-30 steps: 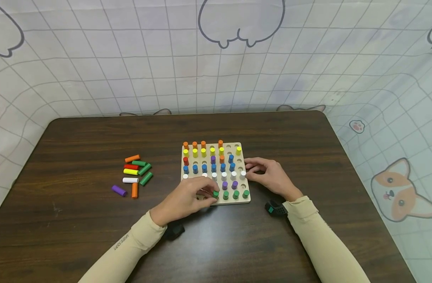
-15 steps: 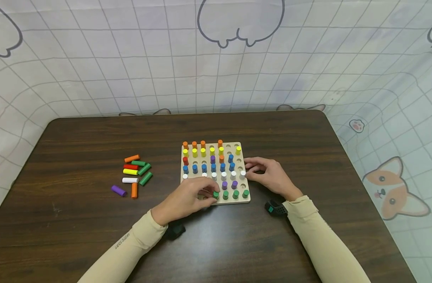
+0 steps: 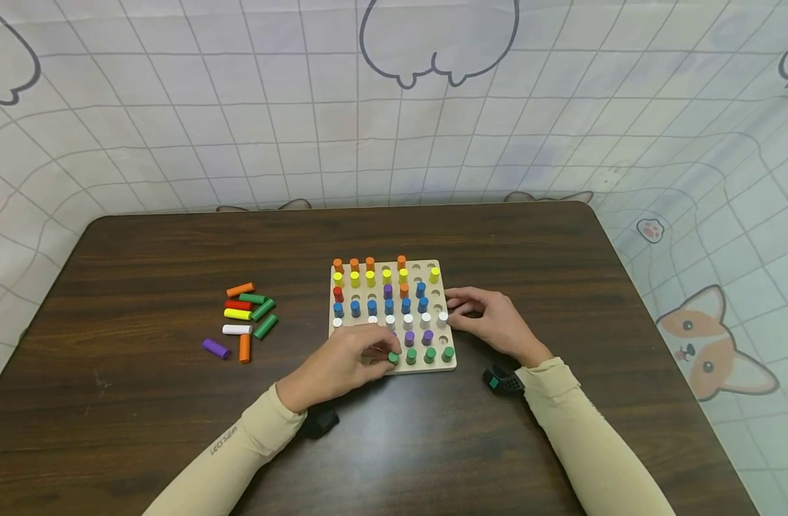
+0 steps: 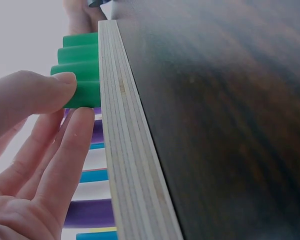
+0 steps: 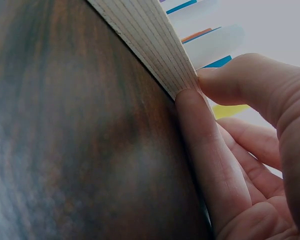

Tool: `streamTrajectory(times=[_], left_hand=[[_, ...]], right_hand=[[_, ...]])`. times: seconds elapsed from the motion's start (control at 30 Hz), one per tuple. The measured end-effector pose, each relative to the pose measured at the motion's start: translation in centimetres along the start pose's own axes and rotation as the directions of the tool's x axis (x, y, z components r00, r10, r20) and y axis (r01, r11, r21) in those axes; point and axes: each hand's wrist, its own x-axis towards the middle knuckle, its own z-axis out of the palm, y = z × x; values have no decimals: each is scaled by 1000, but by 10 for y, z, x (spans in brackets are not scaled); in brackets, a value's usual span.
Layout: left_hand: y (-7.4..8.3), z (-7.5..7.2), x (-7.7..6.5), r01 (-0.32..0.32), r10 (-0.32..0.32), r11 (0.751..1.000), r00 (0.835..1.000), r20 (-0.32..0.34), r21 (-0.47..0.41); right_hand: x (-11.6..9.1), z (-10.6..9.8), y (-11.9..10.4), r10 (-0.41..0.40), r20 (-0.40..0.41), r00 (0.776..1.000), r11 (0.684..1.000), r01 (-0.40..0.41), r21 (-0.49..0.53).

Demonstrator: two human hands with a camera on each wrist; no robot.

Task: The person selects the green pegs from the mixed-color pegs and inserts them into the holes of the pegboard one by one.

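A square wooden pegboard (image 3: 426,369) full of round holes lies on the table, with rows of coloured pegs standing in it. My left hand (image 3: 338,362) reaches over its front left part and pinches a green peg (image 3: 393,357) between thumb and fingers. In the left wrist view this green peg (image 4: 86,96) stands in line with several other green ones (image 4: 82,40). At the board's right edge my right hand (image 3: 493,322) holds on, thumb (image 5: 225,82) at the upper rim and a finger (image 5: 192,115) against the side. Part of the front rows is hidden beneath the left hand.
Left of the board lie loose pegs: a purple one (image 3: 216,348), a white one (image 3: 236,329), a yellow one (image 3: 238,314), a red one (image 3: 239,304), and several orange and green ones. A white gridded curtain (image 3: 394,143) hangs behind the dark table (image 3: 142,430).
The green peg in my left hand has sunk very slightly toward the board. Both hands otherwise keep almost the same place, and the loose pegs stay put.
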Motion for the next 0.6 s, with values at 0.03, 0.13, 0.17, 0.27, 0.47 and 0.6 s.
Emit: streamTrajectory(times=[0.03, 0.13, 0.17, 0.27, 0.47, 0.6], left_hand=[[0, 0, 0, 1, -1, 1000, 1000, -1, 4], [0, 0, 0, 2, -2, 1000, 1000, 1, 9], [0, 0, 0, 1, -1, 1000, 1000, 2, 9], [0, 0, 0, -4, 4, 1000, 1000, 0, 7], [0, 0, -1, -1, 2, 1000, 1000, -7, 17], [1, -2, -1, -3, 4, 1000, 1000, -6, 31]], right_hand=[[0, 0, 0, 0, 0, 1000, 1000, 0, 0], [0, 0, 0, 3, 0, 1000, 1000, -3, 1], [0, 0, 0, 2, -1, 1000, 1000, -2, -1], [0, 1, 1, 1, -1, 1000, 1000, -1, -3], [0, 1, 1, -1, -2, 1000, 1000, 1, -2], [0, 1, 1, -3, -4, 1000, 1000, 3, -3]])
